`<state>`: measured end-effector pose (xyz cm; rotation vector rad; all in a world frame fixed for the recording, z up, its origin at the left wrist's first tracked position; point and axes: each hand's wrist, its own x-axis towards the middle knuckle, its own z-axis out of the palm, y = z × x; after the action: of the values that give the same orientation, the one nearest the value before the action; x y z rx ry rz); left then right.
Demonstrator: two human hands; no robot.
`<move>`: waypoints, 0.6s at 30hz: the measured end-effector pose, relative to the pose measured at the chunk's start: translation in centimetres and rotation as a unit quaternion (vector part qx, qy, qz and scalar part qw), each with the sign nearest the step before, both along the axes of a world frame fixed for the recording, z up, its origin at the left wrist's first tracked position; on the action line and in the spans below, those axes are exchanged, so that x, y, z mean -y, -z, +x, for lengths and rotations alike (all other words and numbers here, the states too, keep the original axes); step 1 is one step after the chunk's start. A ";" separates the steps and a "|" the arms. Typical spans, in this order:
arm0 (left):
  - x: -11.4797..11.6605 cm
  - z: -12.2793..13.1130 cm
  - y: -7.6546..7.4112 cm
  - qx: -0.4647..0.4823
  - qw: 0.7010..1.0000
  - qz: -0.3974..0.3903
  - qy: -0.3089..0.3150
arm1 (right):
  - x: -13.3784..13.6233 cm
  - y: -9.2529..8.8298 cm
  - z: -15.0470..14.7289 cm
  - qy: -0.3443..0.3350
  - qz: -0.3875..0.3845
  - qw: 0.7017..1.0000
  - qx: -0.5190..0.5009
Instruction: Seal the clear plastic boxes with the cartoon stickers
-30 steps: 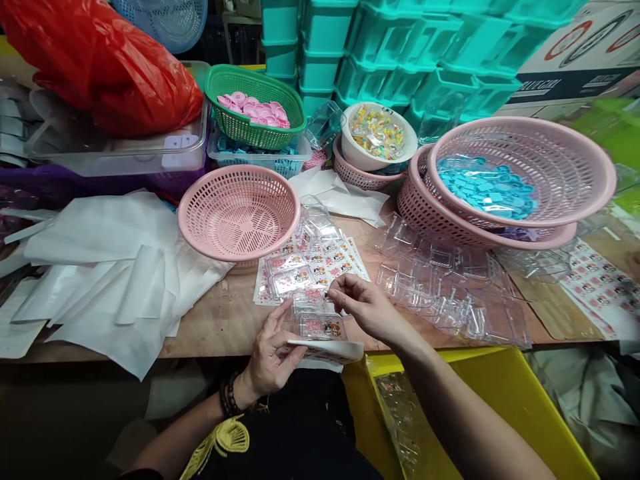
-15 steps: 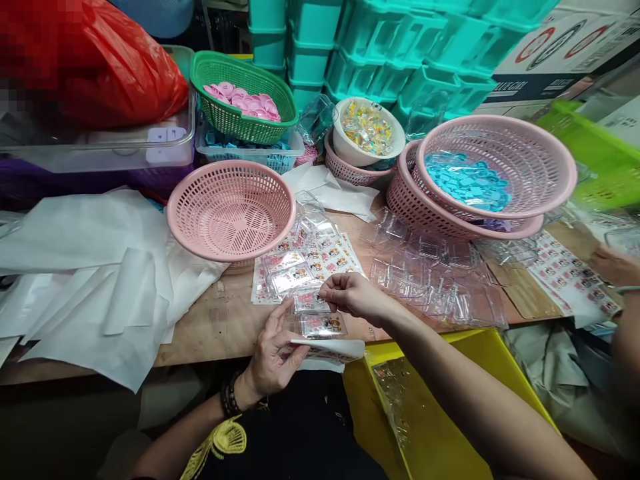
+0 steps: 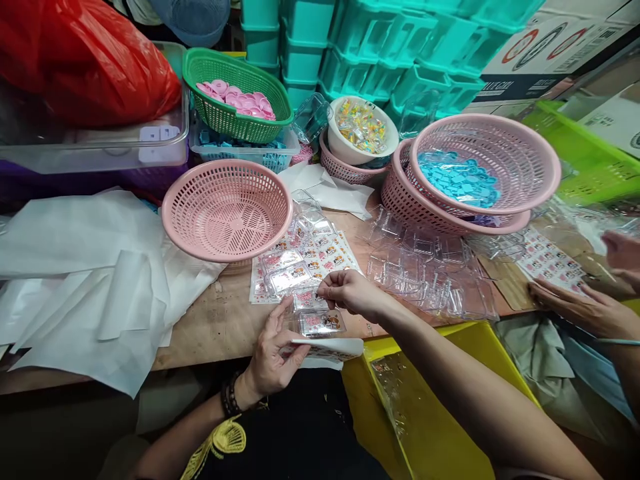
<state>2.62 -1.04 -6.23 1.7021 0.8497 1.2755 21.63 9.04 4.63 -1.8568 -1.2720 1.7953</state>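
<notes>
My left hand grips a white sticker backing sheet at the table's front edge, thumb under it and fingers raised over it. On the sheet rests a small clear plastic case with a cartoon sticker on it. My right hand is pinched just above that case, on something too small to name. A sheet of cartoon stickers lies right behind, with a few more clear cases on it.
An empty pink basket stands behind the stickers. Loose clear cases spread to the right. Stacked pink baskets hold blue pieces. White paper covers the left. A yellow bin sits below. Another person's hands work at right.
My view has swung right and another person's hands have come into sight at the right edge. My own hands have stayed in nearly the same pose over the case.
</notes>
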 end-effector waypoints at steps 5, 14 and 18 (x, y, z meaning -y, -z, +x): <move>-0.1 -0.2 -1.0 -0.060 0.997 0.044 -0.016 | 0.0 0.1 -0.1 -0.015 0.005 1.000 0.025; -1.1 -0.1 -2.9 -0.200 0.974 0.104 0.024 | 0.1 0.3 -0.3 -0.084 0.081 0.990 0.081; -1.3 -0.1 -3.1 -0.219 0.971 0.097 0.019 | 0.6 -0.6 -0.7 -0.144 0.138 0.957 0.212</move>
<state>2.49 0.24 -3.14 2.1954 0.9593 0.9943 20.90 8.41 5.22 -2.0376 -1.9237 1.2749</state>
